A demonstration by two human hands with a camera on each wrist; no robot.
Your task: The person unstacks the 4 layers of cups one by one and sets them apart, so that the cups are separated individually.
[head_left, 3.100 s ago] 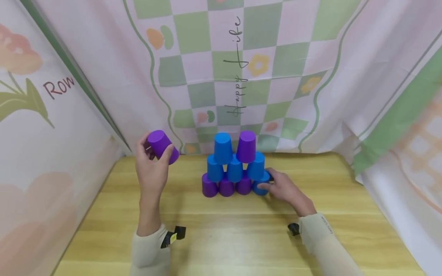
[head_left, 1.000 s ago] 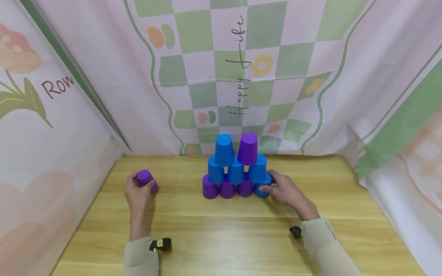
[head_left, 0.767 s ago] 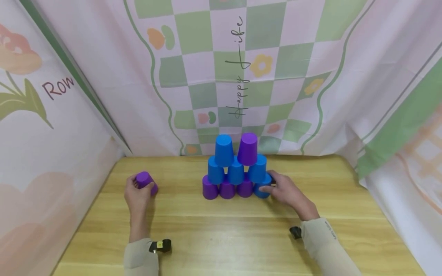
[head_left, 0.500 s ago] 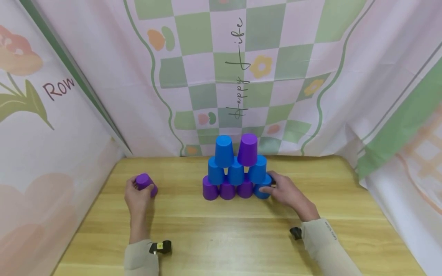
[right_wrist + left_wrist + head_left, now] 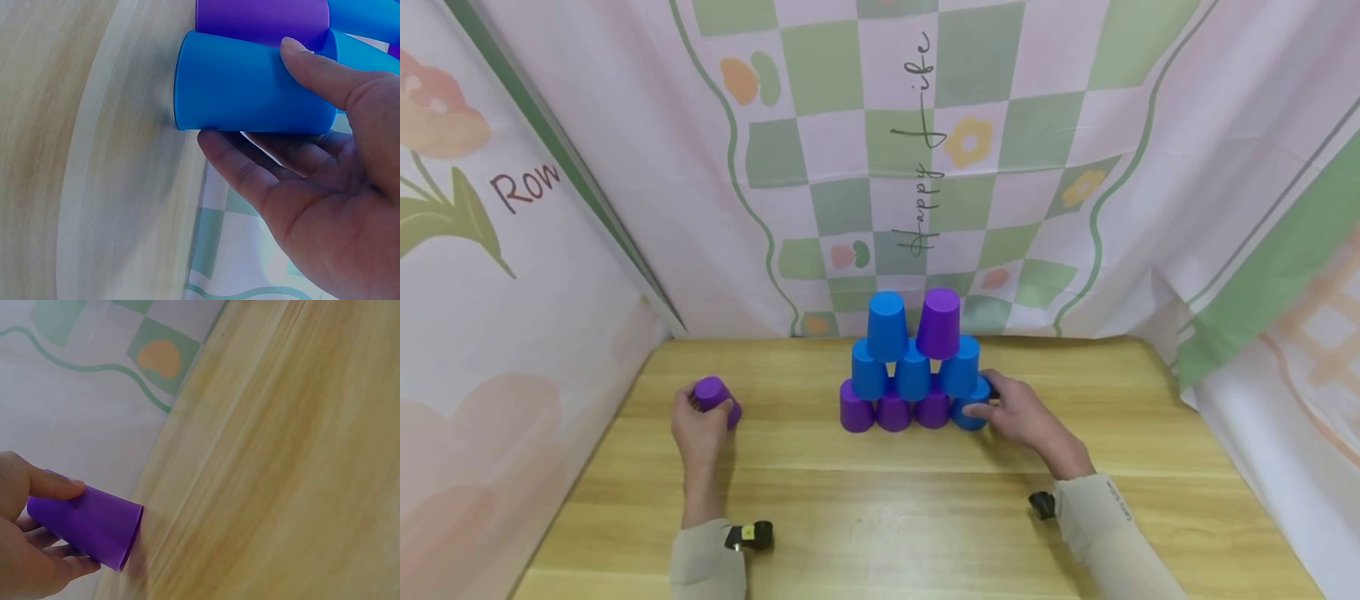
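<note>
- The left grip point(image 5: 698, 423) is closed round the loose purple cup point(image 5: 717, 400), with the thumb along one side and the curled fingers on the other.
- This cup is over the left part of the wooden counter point(image 5: 865, 533), well apart from the stack point(image 5: 913, 372) and out to its left.
- Its long axis leans in the head view, closed end up and towards the left, open rim downward. The rim is at or very near the counter; whether it touches all round cannot be told.
- The relation that matters most: from the left grip, the stack lies off to the person's right, its top row well above the level of the held cup. The left grip alone is near the loose cup; the right grip point(image 5: 1019, 410) is nearer the stack, at its far end.
- The right grip pinches the corner blue cup point(image 5: 250, 87), last on the right in the bottom row, thumb on one side and fingers on the opposite side.
- The stack stands in three rows of upturned cups: three purple and that blue one below, three blue in the middle, then the blue top cup point(image 5: 887, 327) and the purple top cup point(image 5: 940, 327), side by side with a gap between.
- Behind the counter hangs a checked curtain point(image 5: 895, 200).
</note>
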